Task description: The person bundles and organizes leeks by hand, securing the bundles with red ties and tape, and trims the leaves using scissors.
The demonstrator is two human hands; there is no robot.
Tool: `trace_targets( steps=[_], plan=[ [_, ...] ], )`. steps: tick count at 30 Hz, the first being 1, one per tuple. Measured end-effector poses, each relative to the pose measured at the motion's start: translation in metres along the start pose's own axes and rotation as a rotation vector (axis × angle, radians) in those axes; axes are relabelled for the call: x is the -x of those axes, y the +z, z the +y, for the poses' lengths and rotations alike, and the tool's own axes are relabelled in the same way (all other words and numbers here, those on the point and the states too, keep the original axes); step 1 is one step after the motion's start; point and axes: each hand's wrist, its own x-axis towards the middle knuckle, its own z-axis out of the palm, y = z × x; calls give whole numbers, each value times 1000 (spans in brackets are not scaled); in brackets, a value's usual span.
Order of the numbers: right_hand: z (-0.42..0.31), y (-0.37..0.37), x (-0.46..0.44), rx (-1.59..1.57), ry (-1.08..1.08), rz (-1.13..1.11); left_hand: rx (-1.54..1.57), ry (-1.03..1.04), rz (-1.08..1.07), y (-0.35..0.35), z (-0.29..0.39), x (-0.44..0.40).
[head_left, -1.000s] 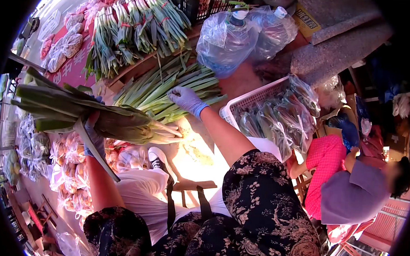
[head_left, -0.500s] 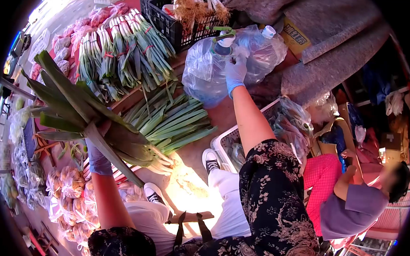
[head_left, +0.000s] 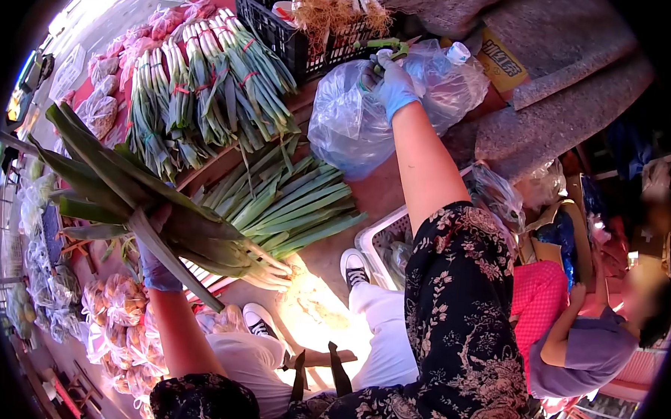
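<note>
My left hand (head_left: 160,258), in a thin blue glove, is closed around a thick bunch of green onions (head_left: 193,222). Its broad leaves point up to the left and its pale root ends to the lower right. My right hand (head_left: 399,86), gloved too, reaches forward with bent fingers at the top of a clear plastic bag (head_left: 347,120). Beside those fingers are a green strip (head_left: 380,43) and a dark round item; what they grip is partly hidden. More green onions (head_left: 283,207) lie loose under the held bunch.
Tied onion bundles (head_left: 206,91) lie at the far left. Behind stands a black crate (head_left: 272,27) with rooted stalks. Bagged produce (head_left: 121,312) is at lower left, a white basket (head_left: 378,256) by my right shoe. A seated person (head_left: 584,340) is at right.
My right hand has moved slightly up, its fingers now over the top of the bag near the green strip. The view has shifted a little; the left hand still holds its bunch.
</note>
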Motion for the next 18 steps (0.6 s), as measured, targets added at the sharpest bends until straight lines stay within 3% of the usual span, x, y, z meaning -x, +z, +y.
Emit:
trace_targets(
  steps=[4,5,8,10,12,14,15,16,18],
  plan=[
    [-4,-27,64,384,-249,-203,-41,53,-46,8,11,2],
    [21,-63,30,680,-393,-208,-122,112,-48,0,2,-8],
    [93,-79,63,1310,-119,-386,-130,89,-26,-10,-4,-9],
    [166,-97,71,1628,-260,-685,-58,17,36,3,5,-1],
    [251,-115,73,1686,-137,-705,-26,12,48,5,7,-1],
    [285,-93,97,1588,310,-638,-26,20,46,2,6,-1],
    [322,-105,92,1453,394,-541,-27,29,41,1,6,-3],
    [352,-118,82,1315,465,-442,-31,36,35,-1,6,-5],
    [358,-114,82,1387,385,-332,-38,39,20,-2,4,-6]
  ],
)
